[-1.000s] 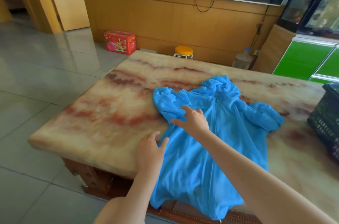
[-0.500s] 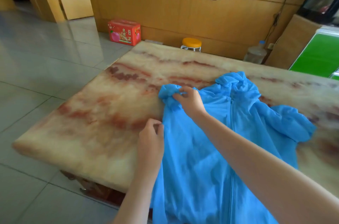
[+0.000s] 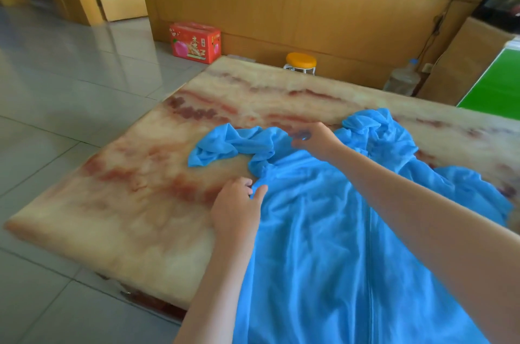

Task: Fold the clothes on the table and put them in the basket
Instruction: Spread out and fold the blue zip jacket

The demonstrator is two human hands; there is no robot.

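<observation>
So, where's the garment, and what are the hands doing? – asker

Blue jacket point(image 3: 323, 231) lies front-up on a marbled table point(image 3: 135, 202), zip point(image 3: 371, 245) running down its middle. Its lower part hangs over the near edge, twd the person. One sleeve point(image 3: 225, 146) is bunched up and stretched out twd the left edge. Left hand point(image 3: 237, 208) pinches the jacket's left side edge, fingers curled, thumb on top. Right hand point(image 3: 315, 141), reaching across, pinches fabric at the left shoulder, approx where sleeve meets body. Basket: not in view. – describer

What could go wrong from here? – asker

Prob three things, all judgement, not seen.
1) Fabric looks thin & slippery. W/ so much of it over the near edge, its weight could drag the whole jacket off the table once the grips ease.
2) Sleeve is twisted & rumpled, so folding it in as is would trap creases and give a lumpy bundle.
3) Both pinches take little cloth. A quick pull might slip it out of the fingers, or skew the body so the zip runs crooked and the fold ends up lopsided. – describer
</observation>
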